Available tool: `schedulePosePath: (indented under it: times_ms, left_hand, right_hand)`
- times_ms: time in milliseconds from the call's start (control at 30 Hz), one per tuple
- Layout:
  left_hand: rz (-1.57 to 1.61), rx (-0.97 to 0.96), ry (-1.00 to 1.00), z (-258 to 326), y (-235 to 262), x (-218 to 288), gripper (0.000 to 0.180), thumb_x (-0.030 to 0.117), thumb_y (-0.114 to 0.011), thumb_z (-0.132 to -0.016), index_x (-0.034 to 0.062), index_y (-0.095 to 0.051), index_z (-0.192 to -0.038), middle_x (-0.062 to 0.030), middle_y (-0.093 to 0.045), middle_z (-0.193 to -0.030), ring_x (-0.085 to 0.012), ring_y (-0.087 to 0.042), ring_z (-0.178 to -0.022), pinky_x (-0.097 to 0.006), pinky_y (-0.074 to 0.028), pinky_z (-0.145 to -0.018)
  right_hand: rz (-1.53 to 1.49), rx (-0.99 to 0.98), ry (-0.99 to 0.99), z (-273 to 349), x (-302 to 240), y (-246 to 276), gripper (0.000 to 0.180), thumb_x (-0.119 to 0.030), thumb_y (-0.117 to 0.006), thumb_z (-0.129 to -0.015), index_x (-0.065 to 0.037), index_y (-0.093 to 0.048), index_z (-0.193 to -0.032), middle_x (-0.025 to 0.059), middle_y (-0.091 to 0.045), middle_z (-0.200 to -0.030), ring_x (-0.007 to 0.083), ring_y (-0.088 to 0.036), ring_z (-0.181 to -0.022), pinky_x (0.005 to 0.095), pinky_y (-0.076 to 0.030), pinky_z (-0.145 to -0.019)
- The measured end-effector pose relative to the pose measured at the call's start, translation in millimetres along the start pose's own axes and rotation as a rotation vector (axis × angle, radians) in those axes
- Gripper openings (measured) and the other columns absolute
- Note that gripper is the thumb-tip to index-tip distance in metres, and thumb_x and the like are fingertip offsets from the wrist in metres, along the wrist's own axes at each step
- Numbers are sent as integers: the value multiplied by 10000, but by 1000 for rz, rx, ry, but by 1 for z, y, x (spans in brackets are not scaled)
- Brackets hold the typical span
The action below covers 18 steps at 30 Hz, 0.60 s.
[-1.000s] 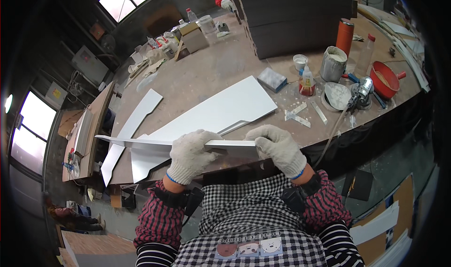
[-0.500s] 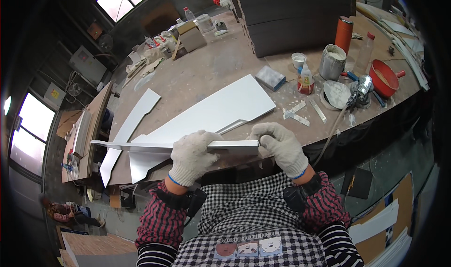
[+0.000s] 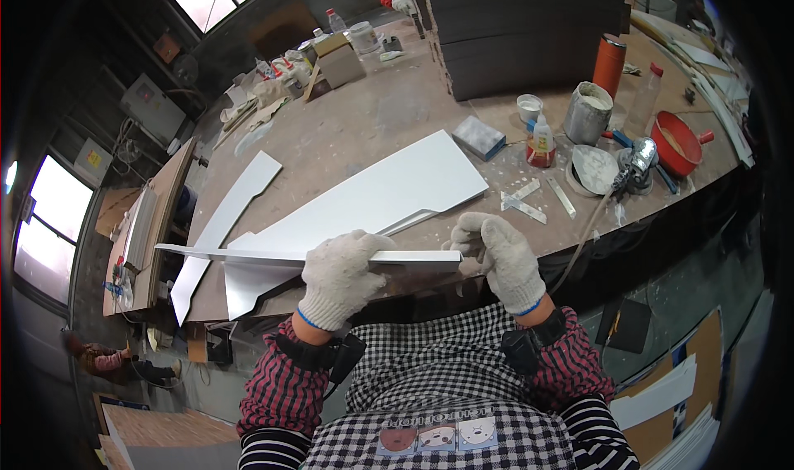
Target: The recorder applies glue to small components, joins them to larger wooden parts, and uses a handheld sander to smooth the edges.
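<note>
at the far left of the frame a yellow square sign (image 3: 97,157) hangs on the dark wall, with a grey wall box (image 3: 150,106) up and to its right. a long thin white strip of board (image 3: 248,253) runs level across the lower middle of the frame, above the near edge of the brown dusty worktop (image 3: 364,123).

the left hand (image 3: 341,273), in a white knitted glove, comes up from the lower edge with the wrist bent; its grip is closed over the strip, fingers folded across the top. under the strip a large white pointed panel (image 3: 389,190) lies flat on the worktop.

the right hand (image 3: 495,253), gloved the same, sits at the strip's right end, fingers curled with the fingertips (image 3: 460,240) touching that end; whether they pinch it cannot be told.

further right stand a small white squeeze bottle with a red and yellow label (image 3: 542,141), a grey metal can (image 3: 586,111), an orange cylinder (image 3: 609,65) and a red bowl (image 3: 676,144). a tan cardboard box (image 3: 341,58) sits at the upper middle.
</note>
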State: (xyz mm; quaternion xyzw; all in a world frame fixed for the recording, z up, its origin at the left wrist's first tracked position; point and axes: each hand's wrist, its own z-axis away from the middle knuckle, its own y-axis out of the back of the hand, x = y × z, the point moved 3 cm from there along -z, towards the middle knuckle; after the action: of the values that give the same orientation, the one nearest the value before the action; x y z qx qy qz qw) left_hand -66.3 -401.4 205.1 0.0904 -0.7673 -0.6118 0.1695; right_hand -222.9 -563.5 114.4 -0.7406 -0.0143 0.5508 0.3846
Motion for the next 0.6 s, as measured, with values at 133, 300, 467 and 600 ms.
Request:
schedulePosePath:
  times_ms: [133, 300, 467, 600]
  left_hand:
    - [12, 15, -9, 2, -2, -3, 329, 188, -742, -675, 205, -689, -1000, -38, -678, -892, -270, -672, -867, -412, -535, -743]
    - [1, 14, -16, 1, -1, -1, 326, 186, -739, -674, 201, -686, -995, -36, -669, -881, -264, -669, -866, -411, -531, -744]
    - [-4, 38, -42, 1, -1, -2, 325, 188, -734, -672, 198, -682, -993, -35, -662, -870, -261, -668, -860, -409, -528, -739]
    - [2, 32, -42, 0, -2, -2, 330, 184, -733, -671, 201, -680, -997, -36, -662, -872, -261, -669, -859, -411, -529, -736]
  right_hand:
    - [44, 59, -3, 1, -3, -4, 368, -316, -489, -1065, 15, -619, -1159, 82, -659, -949, 134, -628, -848, 236, -523, -736]
    - [12, 70, -23, 1, 3, 9, 313, -285, -530, -1048, 9, -620, -1104, 87, -657, -931, 139, -629, -825, 251, -534, -697]
    - [34, 132, -52, 2, 10, 12, 201, -186, -584, -1020, -5, -616, -1101, 75, -647, -919, 128, -615, -789, 257, -541, -686]
    - [34, 192, -81, 6, 7, 11, 221, -102, -592, -995, 29, -590, -1173, 78, -669, -895, 107, -627, -742, 233, -537, -661]
